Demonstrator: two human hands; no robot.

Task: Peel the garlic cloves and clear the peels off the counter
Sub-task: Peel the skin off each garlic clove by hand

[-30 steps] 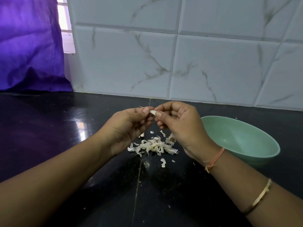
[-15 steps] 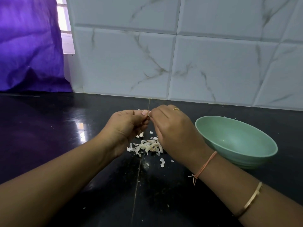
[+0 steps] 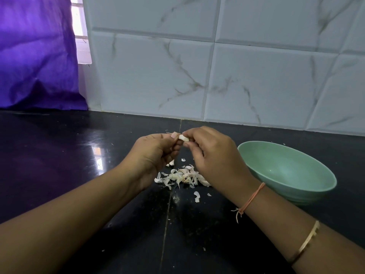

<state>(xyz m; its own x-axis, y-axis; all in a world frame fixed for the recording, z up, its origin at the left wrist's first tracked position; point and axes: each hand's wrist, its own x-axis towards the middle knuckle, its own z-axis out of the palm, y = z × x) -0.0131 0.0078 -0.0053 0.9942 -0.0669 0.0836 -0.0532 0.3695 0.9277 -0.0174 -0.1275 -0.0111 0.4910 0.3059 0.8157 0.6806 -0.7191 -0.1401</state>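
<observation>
Head view showed both of my hands raised a little above the glossy black stone counter [image 3: 59, 165], meeting over the seam in it. My left hand [image 3: 156, 155] pinched the small pale garlic clove [image 3: 183, 138] between the thumb and the curled fingers. My right hand [image 3: 213, 157] pinched its other end with thumb and forefinger, the other fingers folded in. So the clove was in the air between the two hands, not on the counter. Under them lay the heap of thin whitish garlic peels [image 3: 181, 177], with a few loose flakes around it, and just to the right stood the pale green round bowl [image 3: 292, 171]. I judged that I was in the middle of stripping the skin from this clove. To do it well, I should hold the clove firmly with the left hand but not crush it. The right nail should catch the edge of the skin and pull along the clove, directly over the heap, so that the flakes fall together and are easy to sweep away later.
</observation>
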